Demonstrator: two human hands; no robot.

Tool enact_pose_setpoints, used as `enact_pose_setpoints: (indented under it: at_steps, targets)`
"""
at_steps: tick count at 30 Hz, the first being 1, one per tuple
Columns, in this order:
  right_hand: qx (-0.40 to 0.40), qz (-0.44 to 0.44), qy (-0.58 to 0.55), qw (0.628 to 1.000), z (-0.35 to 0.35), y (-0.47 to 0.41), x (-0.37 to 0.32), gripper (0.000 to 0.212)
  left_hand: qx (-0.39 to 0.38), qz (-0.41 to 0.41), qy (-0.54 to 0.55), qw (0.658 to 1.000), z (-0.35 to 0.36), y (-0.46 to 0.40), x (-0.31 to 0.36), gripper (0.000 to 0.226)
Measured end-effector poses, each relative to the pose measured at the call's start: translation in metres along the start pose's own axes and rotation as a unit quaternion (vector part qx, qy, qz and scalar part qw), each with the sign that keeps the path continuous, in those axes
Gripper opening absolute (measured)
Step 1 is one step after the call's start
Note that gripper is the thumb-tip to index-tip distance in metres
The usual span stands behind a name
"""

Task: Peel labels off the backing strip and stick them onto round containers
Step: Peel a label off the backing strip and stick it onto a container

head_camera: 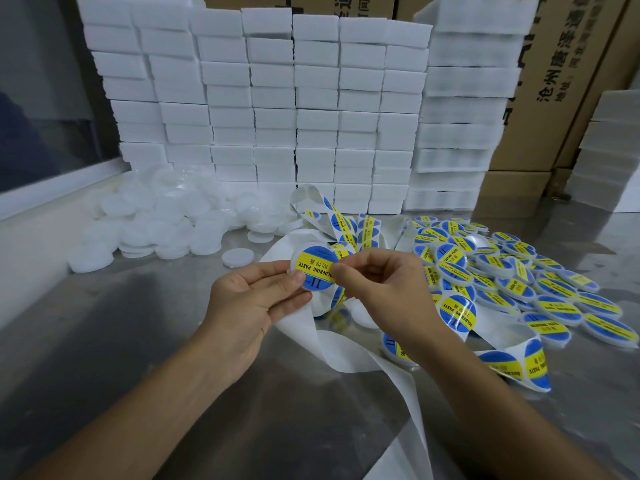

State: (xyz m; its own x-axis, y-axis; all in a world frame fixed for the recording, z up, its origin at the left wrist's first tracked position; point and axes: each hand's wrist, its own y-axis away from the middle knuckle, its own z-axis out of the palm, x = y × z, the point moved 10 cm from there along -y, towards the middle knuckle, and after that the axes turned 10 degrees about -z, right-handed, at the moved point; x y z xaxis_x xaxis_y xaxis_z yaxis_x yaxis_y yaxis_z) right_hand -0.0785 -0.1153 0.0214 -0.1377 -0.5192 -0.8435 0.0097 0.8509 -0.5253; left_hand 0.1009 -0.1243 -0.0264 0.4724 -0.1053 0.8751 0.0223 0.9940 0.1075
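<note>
Far left on the steel surface [145, 341]: a heap of bare white round containers [156, 223], not yet labelled. Behind, a wall of stacked white foam blocks [277, 98], with cardboard cartons [571, 81] at the right.

Centre: left hand [249, 306], palm up, fingers nearly straight and lying together, thumb and fingertips steadying one container [308, 265] by its edge. On its face, a blue-and-yellow label [317, 268] reading "SOLDERING PASTE" (seen upside down), apparently laid on. Right hand [381, 282] just beside, its fingers curled, thumb and forefinger pinching at the label's right edge where the backing strip [346, 348] runs behind; whether pinching label or strip, hard to tell.

Likely step: sticking, with the label just placed and being smoothed or freed from the strip. Next move probably calls for pressing the label flat from middle outward, then setting the container aside.

Right: a spread of labelled containers [519, 282], and more unpeeled labels on the strip curling toward the near edge.
</note>
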Motion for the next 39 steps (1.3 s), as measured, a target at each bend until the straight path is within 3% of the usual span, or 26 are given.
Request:
enact_pose_setpoints:
  at_steps: [21,24,32,36,39]
  targets:
    - [-0.001,-0.069,0.079,0.995,0.000,0.000,-0.008,0.016,0.021,0.046,-0.076,0.996,0.003,0.008,0.008,0.019]
    - [0.011,-0.064,0.085,0.994,-0.005,0.000,-0.007,0.018,0.007,0.053,-0.079,0.995,0.009,0.011,0.009,0.031]
    - [0.044,-0.077,0.145,0.985,-0.011,0.001,-0.010,0.018,-0.036,0.055,-0.053,0.996,0.018,0.012,0.009,0.022]
    - [0.060,-0.095,0.145,0.983,-0.003,0.007,-0.012,0.040,-0.058,0.039,-0.032,0.997,0.021,0.011,0.008,0.038]
    - [0.042,-0.093,0.128,0.986,0.000,0.008,-0.012,0.059,-0.068,0.034,-0.023,0.997,0.022,0.011,0.009,0.033]
